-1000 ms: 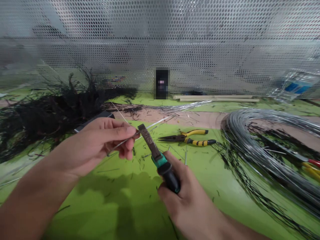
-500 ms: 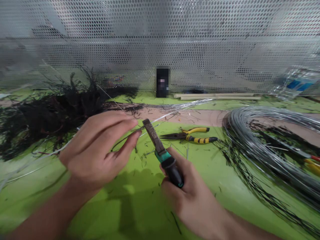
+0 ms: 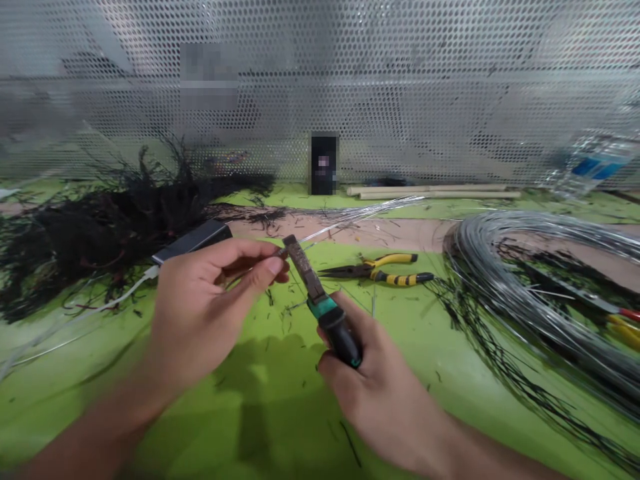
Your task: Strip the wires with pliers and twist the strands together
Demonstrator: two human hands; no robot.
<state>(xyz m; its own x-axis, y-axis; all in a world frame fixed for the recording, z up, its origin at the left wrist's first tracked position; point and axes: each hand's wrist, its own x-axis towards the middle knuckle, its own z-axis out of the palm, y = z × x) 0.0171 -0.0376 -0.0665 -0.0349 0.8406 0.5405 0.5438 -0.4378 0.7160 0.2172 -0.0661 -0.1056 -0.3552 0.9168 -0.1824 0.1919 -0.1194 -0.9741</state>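
My right hand (image 3: pixel 385 380) is wrapped round the black and green handles of a pair of pliers (image 3: pixel 303 265), seen edge-on with the worn metal head pointing up and away. At the head's tip, my left hand (image 3: pixel 215 293) pinches a thin wire (image 3: pixel 281 254) between thumb and fingertips. Its fingertips are very close to the jaws; I cannot tell whether they touch. A bright wire bundle (image 3: pixel 370 215) stretches away behind the pliers' head. Just right of the pliers, yellow and black long-nose pliers (image 3: pixel 373 269) lie on the green table.
A big wire coil (image 3: pixel 495 293) and braided black strands (image 3: pixel 520 387) lie at right. Dark stringy material (image 3: pixel 100 233) is heaped at left, beside a power bank (image 3: pixel 195 240) with a white cable (image 3: pixel 120 297). Pale sticks (image 3: pixel 435 193) and a plastic bottle (image 3: pixel 597 167) are at the back.
My left hand has rolled so its thumb faces me more, its fingers curling tighter on the wire; the power bank now shows behind it. The pliers have shifted slightly left.
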